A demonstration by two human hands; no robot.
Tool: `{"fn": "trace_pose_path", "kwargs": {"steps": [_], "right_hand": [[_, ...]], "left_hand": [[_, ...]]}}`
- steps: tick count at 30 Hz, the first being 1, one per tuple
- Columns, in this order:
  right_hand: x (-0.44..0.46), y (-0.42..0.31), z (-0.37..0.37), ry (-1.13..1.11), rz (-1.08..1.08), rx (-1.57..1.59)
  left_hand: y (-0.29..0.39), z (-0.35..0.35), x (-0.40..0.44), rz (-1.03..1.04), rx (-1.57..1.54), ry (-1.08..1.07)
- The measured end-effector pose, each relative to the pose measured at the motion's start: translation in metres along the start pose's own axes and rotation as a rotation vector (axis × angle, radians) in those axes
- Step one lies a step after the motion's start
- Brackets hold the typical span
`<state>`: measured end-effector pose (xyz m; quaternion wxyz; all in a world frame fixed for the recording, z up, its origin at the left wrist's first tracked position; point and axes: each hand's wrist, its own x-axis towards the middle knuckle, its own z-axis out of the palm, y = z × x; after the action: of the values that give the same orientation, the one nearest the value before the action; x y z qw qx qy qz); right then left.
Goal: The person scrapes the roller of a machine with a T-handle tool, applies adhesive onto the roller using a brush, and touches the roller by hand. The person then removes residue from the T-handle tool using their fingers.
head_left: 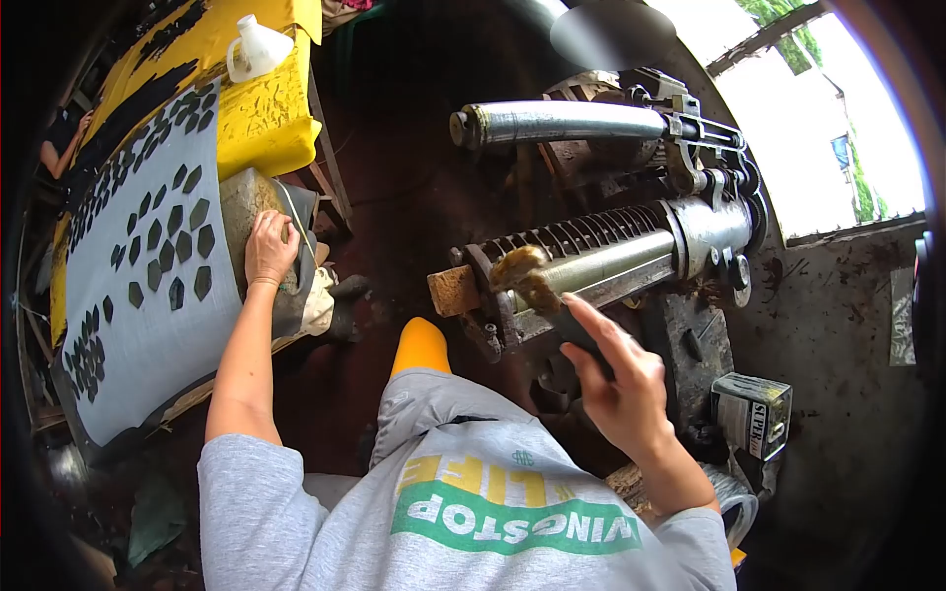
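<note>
My right hand [626, 379] is closed around the dark handle of a brush [532, 281], whose matted brown head hangs over the near end of a metal roller machine. On the left, my left hand [271, 246] lies on top of a greenish-brown block [241, 202], fingers bent over its surface. Directly beside that block is a pale sheet [128, 315] covered with many small dark pentagon pieces [177, 246]. Behind the brush runs the machine's lower roller [611, 258], next to a row of metal fins.
A second roller [572, 123] extends above the lower one. A brown block [453, 291] sits at the machine's near end. A white funnel [258, 47] stands on yellow sheeting [266, 123]. A tin can [751, 414] is at right. Another person's arm [61, 153] shows far left.
</note>
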<state>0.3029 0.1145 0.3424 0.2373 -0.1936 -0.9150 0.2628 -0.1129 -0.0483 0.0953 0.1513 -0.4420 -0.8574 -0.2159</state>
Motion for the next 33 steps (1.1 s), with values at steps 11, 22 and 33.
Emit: {"fn": "trace_pose_path", "kwargs": {"steps": [11,22,33], "right_hand": [[0.007,0.002,-0.005,-0.035,0.007,0.005],[0.01,-0.007,-0.014,0.062,-0.041,0.008],[0.01,0.001,-0.008,-0.153,0.107,0.005]], "left_hand": [[-0.001,0.002,-0.001,0.036,0.022,0.018],[0.0,0.001,-0.002,0.043,0.024,0.028],[-0.003,0.004,-0.001,0.045,0.028,0.02]]}}
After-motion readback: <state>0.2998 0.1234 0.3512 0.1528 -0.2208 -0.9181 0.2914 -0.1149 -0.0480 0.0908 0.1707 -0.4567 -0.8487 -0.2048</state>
